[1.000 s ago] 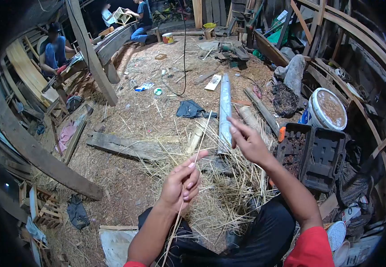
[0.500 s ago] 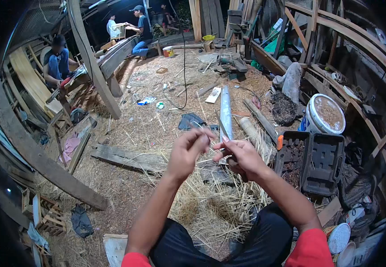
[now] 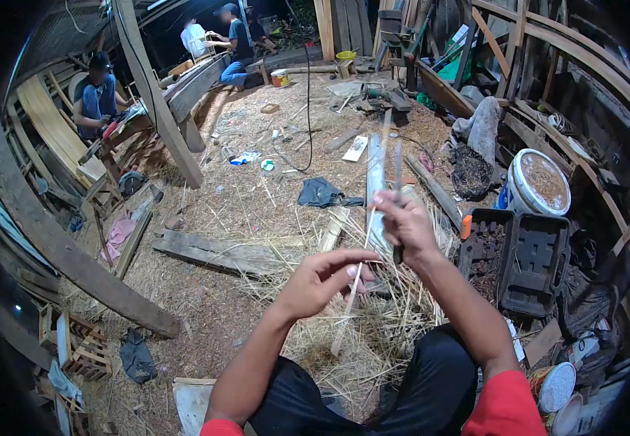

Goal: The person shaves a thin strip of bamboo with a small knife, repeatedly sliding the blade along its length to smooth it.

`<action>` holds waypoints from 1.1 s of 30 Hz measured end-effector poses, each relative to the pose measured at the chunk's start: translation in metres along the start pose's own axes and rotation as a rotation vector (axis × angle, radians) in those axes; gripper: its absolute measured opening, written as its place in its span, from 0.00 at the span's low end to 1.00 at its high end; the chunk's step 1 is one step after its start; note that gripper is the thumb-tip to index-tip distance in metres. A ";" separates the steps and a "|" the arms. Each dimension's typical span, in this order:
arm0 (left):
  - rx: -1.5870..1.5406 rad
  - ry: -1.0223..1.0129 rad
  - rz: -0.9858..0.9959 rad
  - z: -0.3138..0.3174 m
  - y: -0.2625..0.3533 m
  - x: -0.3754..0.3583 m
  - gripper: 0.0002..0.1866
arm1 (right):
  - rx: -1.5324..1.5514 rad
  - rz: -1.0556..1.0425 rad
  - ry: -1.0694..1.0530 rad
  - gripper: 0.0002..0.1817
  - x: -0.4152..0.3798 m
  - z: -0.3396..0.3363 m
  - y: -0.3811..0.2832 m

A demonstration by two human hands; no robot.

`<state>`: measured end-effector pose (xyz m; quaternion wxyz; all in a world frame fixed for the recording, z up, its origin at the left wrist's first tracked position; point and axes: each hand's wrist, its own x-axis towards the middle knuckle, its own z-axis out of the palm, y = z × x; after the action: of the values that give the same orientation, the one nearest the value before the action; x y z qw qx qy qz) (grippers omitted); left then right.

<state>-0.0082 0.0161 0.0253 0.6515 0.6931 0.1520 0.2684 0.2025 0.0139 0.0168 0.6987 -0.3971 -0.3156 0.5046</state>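
Observation:
My left hand (image 3: 327, 277) pinches a thin pale bamboo strip (image 3: 349, 304) near its middle; the strip slants from low over my lap up toward my right hand. My right hand (image 3: 404, 222) is raised just above and right of the left. It grips a knife (image 3: 398, 166) with the narrow blade pointing up and the dark handle end showing below the fist. Its fingertips touch the strip's upper end. Under both hands lies a heap of bamboo slivers (image 3: 373, 330) on the sawdust floor, in front of my dark trousers.
An open black tool case (image 3: 529, 265) lies right of my hands, with a white bucket (image 3: 539, 183) behind it. A grey plank (image 3: 217, 253) and a long pale pole (image 3: 374, 171) lie on the floor. A dark cloth (image 3: 318, 192) is further out. Other people (image 3: 101, 98) work at the far left and back.
My hands were together at chest height; now the right hand has risen with the knife blade up. The left hand has dropped, and the strip is stretched between them.

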 end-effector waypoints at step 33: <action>-0.653 0.288 -0.163 -0.024 -0.023 0.015 0.23 | -1.043 -0.512 -0.477 0.28 -0.034 0.012 0.004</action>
<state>-0.0069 0.0463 0.0054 0.8296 0.3894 0.2033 0.3447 0.1810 -0.0156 0.0175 0.4220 -0.4742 -0.7525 0.1757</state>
